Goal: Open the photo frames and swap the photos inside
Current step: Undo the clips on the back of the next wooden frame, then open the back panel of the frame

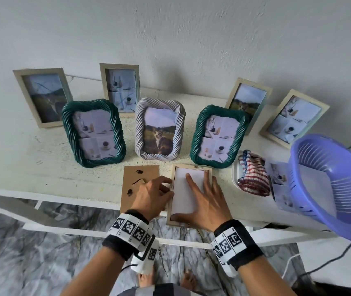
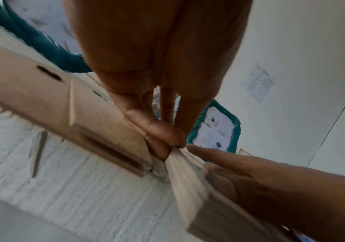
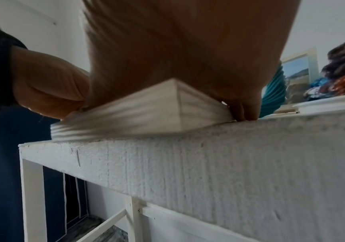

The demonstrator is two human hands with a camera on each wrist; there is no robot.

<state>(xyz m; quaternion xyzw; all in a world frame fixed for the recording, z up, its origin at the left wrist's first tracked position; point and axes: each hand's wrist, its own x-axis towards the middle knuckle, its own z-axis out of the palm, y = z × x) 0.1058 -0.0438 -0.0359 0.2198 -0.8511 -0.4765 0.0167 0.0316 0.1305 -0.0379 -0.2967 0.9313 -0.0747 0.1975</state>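
Black wristbands (image 1: 127, 245) carrying white blocks printed with black square-pattern markers (image 1: 226, 242).

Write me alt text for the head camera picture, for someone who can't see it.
Two hands work on an opened wooden frame lying face down at a white table's front edge: the right hand lies flat on the white sheet inside, the left hand pinches its left edge. Its brown backing board lies alongside; seven framed photos stand behind.

Two dark green twisted frames (image 1: 93, 133) flank a pale lilac one (image 1: 160, 129); the cloth (image 1: 253, 174) looks red, white and blue checked; the basket (image 1: 336, 184) is lavender.
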